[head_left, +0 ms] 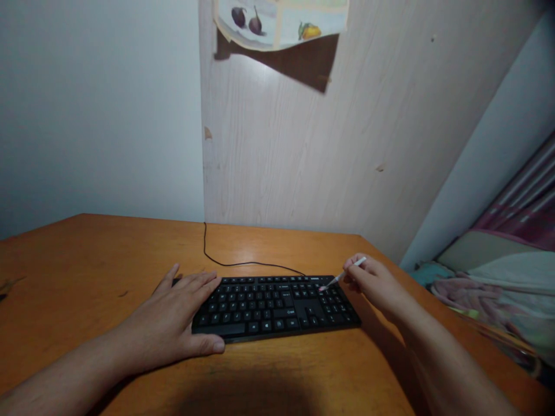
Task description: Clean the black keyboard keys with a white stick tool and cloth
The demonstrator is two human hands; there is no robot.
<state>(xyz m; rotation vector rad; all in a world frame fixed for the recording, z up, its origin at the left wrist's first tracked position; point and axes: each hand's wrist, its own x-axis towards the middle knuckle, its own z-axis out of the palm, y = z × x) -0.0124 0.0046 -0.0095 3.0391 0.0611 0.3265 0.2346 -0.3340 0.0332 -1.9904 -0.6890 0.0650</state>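
A black keyboard [260,306] lies on the wooden table, slightly angled. My left hand [169,312] spans its left end, the thumb along the front edge and the fingers reaching over to the back edge, covering the keys there. Between the thumb and fingers of my right hand [373,283] is a slim white brush [344,274]. It slants down to the left, and its small pinkish tip is at the keys near the top of the number pad. The fine detail of the tip is too small to make out.
A thin black cable [243,264] runs from the keyboard's back edge to the far edge of the table [130,248]. Behind stands a pale wood panel [281,144] with a fruit picture [277,23] on it. Bedding [481,289] lies beyond the table's right side.
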